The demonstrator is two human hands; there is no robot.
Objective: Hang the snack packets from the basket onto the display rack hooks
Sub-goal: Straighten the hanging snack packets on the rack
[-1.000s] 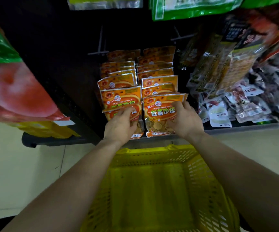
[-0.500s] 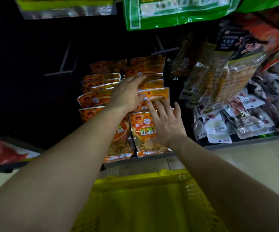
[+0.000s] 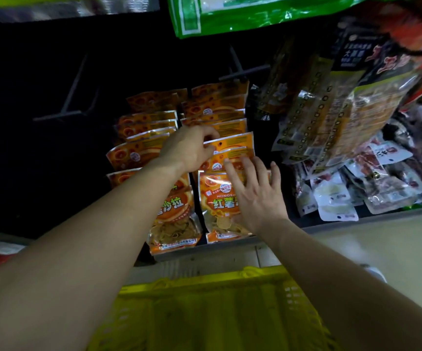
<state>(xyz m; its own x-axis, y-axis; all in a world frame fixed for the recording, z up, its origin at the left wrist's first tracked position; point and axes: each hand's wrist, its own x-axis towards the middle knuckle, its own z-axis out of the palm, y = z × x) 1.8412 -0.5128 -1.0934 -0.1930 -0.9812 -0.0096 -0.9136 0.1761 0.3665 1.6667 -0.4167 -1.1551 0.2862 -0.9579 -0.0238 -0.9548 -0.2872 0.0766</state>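
Two columns of orange snack packets (image 3: 141, 154) hang on the dark display rack. My left hand (image 3: 191, 148) reaches up to the right column and pinches the top edge of an orange packet (image 3: 232, 143) near its hang hole. My right hand (image 3: 255, 193) lies flat with spread fingers on the front packet (image 3: 217, 201) of the right column. The yellow basket (image 3: 205, 312) sits below my arms; no packet shows in its visible part. An empty rack hook (image 3: 245, 72) sticks out above the right column.
A second bare hook (image 3: 60, 115) juts out at the left. Green bags (image 3: 243, 13) hang overhead. Dark and clear packets (image 3: 331, 117) crowd the right side, with white pouches (image 3: 336, 198) below them. Pale floor (image 3: 382, 249) lies beside the shelf base.
My left hand rose from the lower front packets to the upper right column and now pinches a packet's top edge. My right hand opened and lies flat on the front packet. The view shifted upward.
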